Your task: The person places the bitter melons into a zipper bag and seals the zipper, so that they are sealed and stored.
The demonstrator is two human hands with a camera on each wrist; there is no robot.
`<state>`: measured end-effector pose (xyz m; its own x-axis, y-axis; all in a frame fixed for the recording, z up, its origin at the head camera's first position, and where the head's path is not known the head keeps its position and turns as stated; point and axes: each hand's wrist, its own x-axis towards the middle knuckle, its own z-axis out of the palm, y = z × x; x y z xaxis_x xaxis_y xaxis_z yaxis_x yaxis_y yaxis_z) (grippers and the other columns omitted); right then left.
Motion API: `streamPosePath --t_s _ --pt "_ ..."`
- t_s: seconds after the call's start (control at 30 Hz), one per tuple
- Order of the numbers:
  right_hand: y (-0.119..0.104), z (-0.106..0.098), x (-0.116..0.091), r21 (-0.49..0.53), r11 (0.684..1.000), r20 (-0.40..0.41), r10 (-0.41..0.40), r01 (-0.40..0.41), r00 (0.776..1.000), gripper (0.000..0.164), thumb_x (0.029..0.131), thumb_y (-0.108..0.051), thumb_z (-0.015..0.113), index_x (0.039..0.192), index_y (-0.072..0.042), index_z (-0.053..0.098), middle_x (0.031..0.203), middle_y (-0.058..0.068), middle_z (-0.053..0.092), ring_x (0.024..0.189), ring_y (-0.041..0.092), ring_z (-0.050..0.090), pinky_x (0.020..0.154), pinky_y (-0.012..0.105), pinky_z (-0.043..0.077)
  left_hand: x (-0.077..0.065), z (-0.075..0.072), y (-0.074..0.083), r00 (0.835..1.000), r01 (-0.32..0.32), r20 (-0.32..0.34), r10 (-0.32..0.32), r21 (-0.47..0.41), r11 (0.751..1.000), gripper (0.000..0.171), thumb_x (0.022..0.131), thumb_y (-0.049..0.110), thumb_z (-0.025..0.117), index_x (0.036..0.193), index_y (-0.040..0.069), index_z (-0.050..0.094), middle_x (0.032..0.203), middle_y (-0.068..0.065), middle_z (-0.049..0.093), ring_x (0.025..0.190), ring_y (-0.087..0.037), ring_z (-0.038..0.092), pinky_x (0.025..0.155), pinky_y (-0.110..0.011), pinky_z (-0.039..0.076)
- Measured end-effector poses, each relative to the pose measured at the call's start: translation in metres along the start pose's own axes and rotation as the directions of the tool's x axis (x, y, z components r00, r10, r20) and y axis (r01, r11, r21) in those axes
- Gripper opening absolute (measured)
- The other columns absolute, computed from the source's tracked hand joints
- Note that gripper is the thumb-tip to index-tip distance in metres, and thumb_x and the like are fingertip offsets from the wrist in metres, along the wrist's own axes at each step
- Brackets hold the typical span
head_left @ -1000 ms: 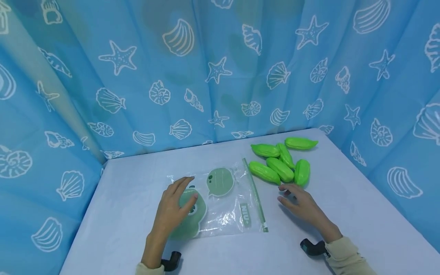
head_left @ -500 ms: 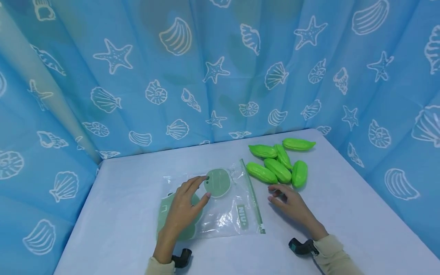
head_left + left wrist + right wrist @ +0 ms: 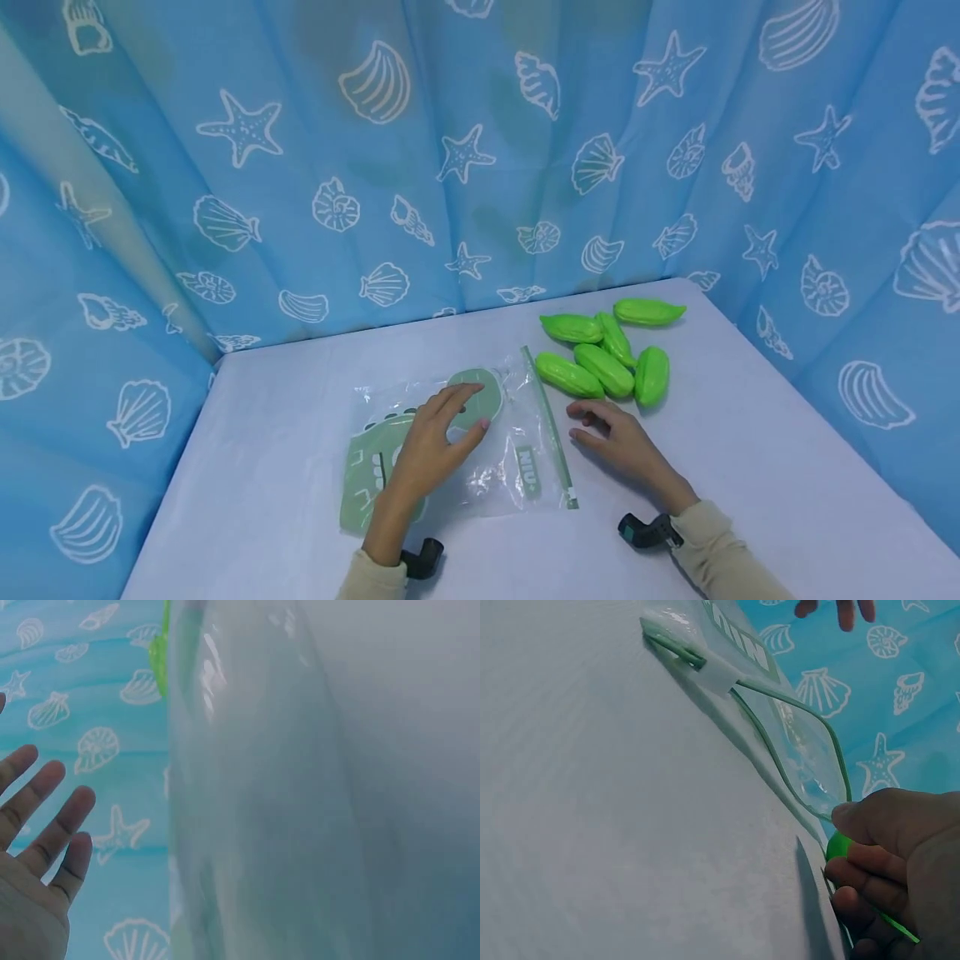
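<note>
A clear zip bag (image 3: pixel 527 472) with green dinosaur-like prints and a green zip edge lies flat on the white table. Over its middle my left hand (image 3: pixel 435 450) hovers with fingers spread, holding nothing; the left wrist view shows those fingers (image 3: pixel 64 825) too. Just right of the zip edge is my right hand (image 3: pixel 626 446), its fingers loosely bent and apart from the bag in the head view. From the right wrist, the bag's green-edged mouth (image 3: pixel 840 754) gapes, with a slider (image 3: pixel 714 675) near its far end. Behind the right hand lie several bright green, ridged, pointed toy vegetables (image 3: pixel 603 369).
A blue curtain (image 3: pixel 465 217) with white shells and starfish hangs behind and on both sides of the table (image 3: pixel 262 450). Each wrist wears a small black camera mount (image 3: pixel 647 531).
Both hands shift a little: the left moves right across the bag, uncovering more of its left print, and the right moves left toward the zip edge. The bag and toy vegetables stay put.
</note>
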<state>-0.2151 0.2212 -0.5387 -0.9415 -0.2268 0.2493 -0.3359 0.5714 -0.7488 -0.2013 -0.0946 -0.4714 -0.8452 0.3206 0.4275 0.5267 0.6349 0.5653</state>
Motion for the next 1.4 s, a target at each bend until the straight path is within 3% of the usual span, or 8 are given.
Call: streamPosePath --t_s 0.17,0.33,0.63,0.93,1.1,1.33,1.4 --pt "0.002 0.006 -0.001 0.001 0.999 -0.005 -0.043 0.043 0.999 0.038 0.092 -0.025 0.075 0.127 -0.013 0.067 0.125 0.002 0.065 0.111 0.022 0.06 0.097 0.042 0.049 0.005 0.009 0.01 1.0 0.007 0.012 -0.007 -0.041 0.999 0.048 0.098 0.045 0.062 0.143 0.031 0.054 0.141 0.01 0.054 0.107 -0.011 0.059 0.092 -0.042 0.047" --pt "0.002 0.007 0.004 -0.026 0.994 -0.011 -0.108 0.108 0.994 0.04 0.092 -0.027 0.075 0.129 -0.013 0.067 0.13 0.003 0.064 0.123 0.028 0.056 0.104 0.05 0.043 0.01 0.016 0.017 0.999 -0.008 0.036 0.01 -0.048 0.999 0.049 0.099 0.05 0.058 0.143 0.03 0.054 0.141 0.01 0.053 0.108 -0.011 0.058 0.093 -0.043 0.047" --pt "0.003 0.007 0.013 -0.147 0.969 0.041 -0.196 0.2 0.98 0.051 0.088 -0.028 0.078 0.135 -0.016 0.062 0.137 0.005 0.06 0.129 0.032 0.049 0.106 0.06 0.033 0.011 0.022 0.017 0.999 -0.021 0.046 0.024 -0.057 0.998 0.047 0.1 0.049 0.057 0.142 0.029 0.055 0.142 0.01 0.052 0.107 -0.011 0.058 0.091 -0.041 0.049" --pt "0.001 0.01 0.013 -0.129 0.966 0.093 -0.211 0.222 0.973 0.056 0.089 -0.028 0.077 0.14 -0.017 0.058 0.147 0.002 0.052 0.134 0.032 0.044 0.103 0.057 0.03 0.01 0.027 0.014 0.998 -0.03 0.058 0.033 -0.066 0.997 0.045 0.1 0.046 0.059 0.14 0.027 0.058 0.14 0.009 0.054 0.105 -0.013 0.06 0.09 -0.04 0.05" --pt "-0.001 0.009 0.013 -0.173 0.957 0.119 -0.213 0.231 0.97 0.054 0.088 -0.029 0.078 0.138 -0.017 0.061 0.146 0.0 0.053 0.134 0.029 0.043 0.102 0.053 0.032 0.01 0.031 0.014 0.996 -0.038 0.076 0.043 -0.067 0.997 0.043 0.099 0.045 0.059 0.138 0.026 0.06 0.14 0.008 0.054 0.107 -0.013 0.061 0.091 -0.038 0.052" --pt "-0.003 0.01 0.012 -0.25 0.937 0.131 -0.216 0.243 0.968 0.053 0.087 -0.03 0.079 0.135 -0.014 0.064 0.142 0.002 0.057 0.132 0.029 0.044 0.099 0.051 0.034 0.013 0.041 0.016 0.986 -0.111 0.118 0.118 -0.065 0.992 0.043 0.099 0.042 0.061 0.135 0.019 0.062 0.14 0.0 0.056 0.129 -0.017 0.051 0.106 -0.046 0.042" --pt "-0.002 0.01 0.011 -0.255 0.936 0.127 -0.217 0.244 0.968 0.053 0.087 -0.031 0.079 0.135 -0.014 0.064 0.142 0.002 0.058 0.132 0.029 0.045 0.098 0.051 0.034 0.015 0.046 0.016 0.983 -0.126 0.124 0.136 -0.082 0.989 0.042 0.099 0.041 0.061 0.135 0.018 0.062 0.14 -0.001 0.057 0.13 -0.016 0.051 0.105 -0.044 0.044"
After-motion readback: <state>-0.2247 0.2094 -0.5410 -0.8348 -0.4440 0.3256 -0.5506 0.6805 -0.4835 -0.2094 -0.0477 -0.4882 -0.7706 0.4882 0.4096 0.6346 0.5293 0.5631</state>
